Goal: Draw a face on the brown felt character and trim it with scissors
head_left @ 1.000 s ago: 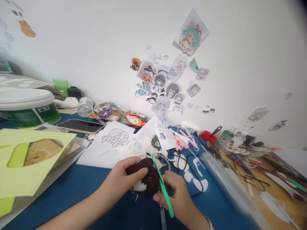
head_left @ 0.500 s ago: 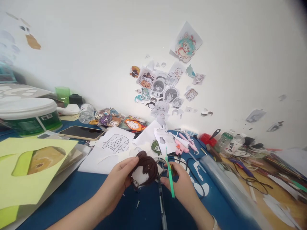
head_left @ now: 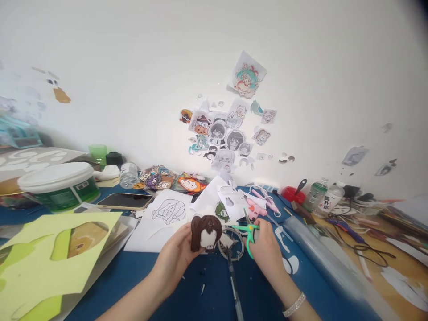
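My left hand (head_left: 176,254) is closed round a small cut-out figure head (head_left: 206,232) with dark brown hair and a white face, held upright above the blue table mat (head_left: 140,276). My right hand (head_left: 265,247) grips green-handled scissors (head_left: 248,230) just right of the figure, blades pointing up and away. Between the two hands a clear tape ring (head_left: 230,243) and a dark pen (head_left: 234,285) lie on the mat.
Yellow-green cut paper (head_left: 50,263) lies front left, behind it a green tub with a white lid (head_left: 58,185) and a phone (head_left: 125,201). White sheets with drawings (head_left: 167,211), a pink glue gun (head_left: 256,208), bottles (head_left: 326,196) and cables crowd the back. Stickers (head_left: 224,129) cover the wall.
The figure head was turned from its dark back to face the camera and raised. My right hand drew the scissors off it to the right. The view tilted upward.
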A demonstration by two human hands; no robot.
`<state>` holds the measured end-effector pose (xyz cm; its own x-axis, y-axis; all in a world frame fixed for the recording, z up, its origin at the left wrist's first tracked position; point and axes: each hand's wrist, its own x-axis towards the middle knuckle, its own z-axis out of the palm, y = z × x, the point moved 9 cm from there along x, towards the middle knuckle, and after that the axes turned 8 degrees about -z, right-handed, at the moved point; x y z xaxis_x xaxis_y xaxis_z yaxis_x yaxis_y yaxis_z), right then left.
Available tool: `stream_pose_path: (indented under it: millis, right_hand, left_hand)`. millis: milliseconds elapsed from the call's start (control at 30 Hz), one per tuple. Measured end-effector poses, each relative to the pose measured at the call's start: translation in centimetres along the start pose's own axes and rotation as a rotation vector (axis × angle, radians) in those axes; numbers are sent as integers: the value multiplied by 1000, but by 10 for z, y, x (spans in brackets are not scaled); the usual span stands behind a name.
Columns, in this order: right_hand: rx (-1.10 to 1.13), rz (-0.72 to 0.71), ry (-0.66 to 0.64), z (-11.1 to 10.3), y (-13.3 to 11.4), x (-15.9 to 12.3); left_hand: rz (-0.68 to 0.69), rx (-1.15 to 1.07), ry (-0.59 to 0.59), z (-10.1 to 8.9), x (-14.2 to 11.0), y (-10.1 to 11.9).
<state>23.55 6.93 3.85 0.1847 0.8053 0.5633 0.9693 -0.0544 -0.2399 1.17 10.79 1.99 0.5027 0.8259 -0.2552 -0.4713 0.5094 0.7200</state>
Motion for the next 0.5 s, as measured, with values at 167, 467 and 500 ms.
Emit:
stream_pose_path:
  millis: [167, 467, 500]
  right_hand:
    - [-53, -65, -19, -8, -5, 3]
    - [67, -187, -274, 27, -12, 2]
    - [91, -188, -296, 30, -11, 2]
  left_hand:
    - [-55, -56, 3, 0, 1, -5]
    - [-36, -92, 18, -3, 3, -5]
    - [-29, -94, 13, -2, 3, -5]
